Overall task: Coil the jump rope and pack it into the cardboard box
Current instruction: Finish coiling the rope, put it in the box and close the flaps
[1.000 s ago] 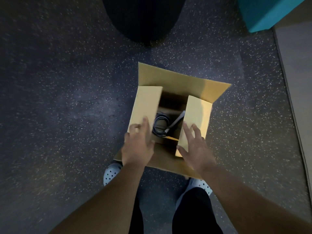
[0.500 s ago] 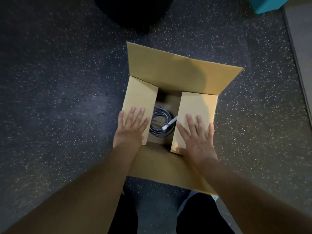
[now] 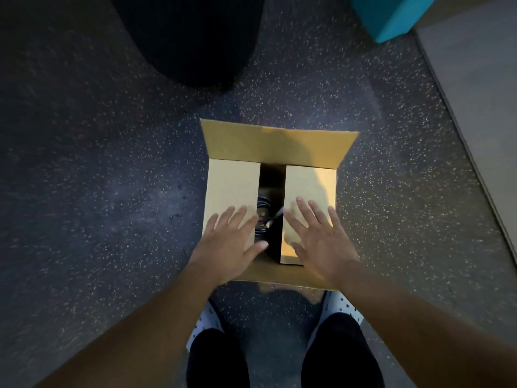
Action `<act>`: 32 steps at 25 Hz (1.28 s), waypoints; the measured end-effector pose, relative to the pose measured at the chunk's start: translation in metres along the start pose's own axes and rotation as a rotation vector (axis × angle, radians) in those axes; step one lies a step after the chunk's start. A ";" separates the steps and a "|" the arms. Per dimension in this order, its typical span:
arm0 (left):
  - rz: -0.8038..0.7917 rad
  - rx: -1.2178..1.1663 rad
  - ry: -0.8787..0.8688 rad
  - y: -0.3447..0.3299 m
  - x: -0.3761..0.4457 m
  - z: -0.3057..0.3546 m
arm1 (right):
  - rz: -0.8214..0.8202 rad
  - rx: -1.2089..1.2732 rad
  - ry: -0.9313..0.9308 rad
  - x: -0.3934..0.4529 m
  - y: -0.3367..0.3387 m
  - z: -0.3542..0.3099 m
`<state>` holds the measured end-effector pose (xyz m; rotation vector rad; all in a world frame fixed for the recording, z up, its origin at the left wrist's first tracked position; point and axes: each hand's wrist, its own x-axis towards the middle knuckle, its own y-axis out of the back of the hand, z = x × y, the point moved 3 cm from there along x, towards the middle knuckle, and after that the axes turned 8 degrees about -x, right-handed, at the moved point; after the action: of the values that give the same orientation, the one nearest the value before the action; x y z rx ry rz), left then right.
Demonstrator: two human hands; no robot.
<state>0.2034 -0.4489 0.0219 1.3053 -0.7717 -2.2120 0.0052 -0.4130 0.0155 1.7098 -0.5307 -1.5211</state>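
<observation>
A cardboard box point(image 3: 275, 144) stands on the speckled floor in front of my feet. Its two side flaps are folded flat, leaving a narrow dark gap between them. Through that gap I see part of the coiled jump rope point(image 3: 264, 217), dark cord with a pale handle end. My left hand point(image 3: 233, 243) lies flat, fingers spread, on the left flap. My right hand point(image 3: 319, 236) lies flat, fingers spread, on the right flap. The far flap stands open and tilted back; the near flap sticks out under my wrists.
A large dark rounded object point(image 3: 190, 37) sits on the floor beyond the box. A teal box point(image 3: 391, 15) is at the top right, beside a lighter grey floor strip point(image 3: 481, 107). My white shoes point(image 3: 344, 309) are just behind the box.
Both side flaps have been pushed down from slanted to flat, narrowing the gap over the rope. My hands went from gripping flap edges to lying spread on top.
</observation>
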 end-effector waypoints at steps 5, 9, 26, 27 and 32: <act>-0.242 0.166 -0.251 0.015 -0.012 0.009 | 0.293 0.081 -0.061 0.021 0.059 0.015; 0.037 0.369 -0.290 0.025 0.006 0.007 | 0.425 0.027 -0.210 0.072 0.115 0.052; 0.214 0.256 -0.002 -0.022 0.081 -0.021 | 0.169 -0.009 -0.080 0.057 -0.044 -0.003; 0.232 0.273 0.005 -0.030 0.083 -0.022 | 0.166 -0.036 -0.083 0.060 -0.048 -0.003; 0.221 0.396 -0.009 -0.041 0.091 -0.024 | 0.161 -0.151 -0.070 0.073 -0.049 0.000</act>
<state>0.1802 -0.4819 -0.0729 1.3085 -1.3406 -1.9534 0.0109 -0.4371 -0.0693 1.4686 -0.5610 -1.4706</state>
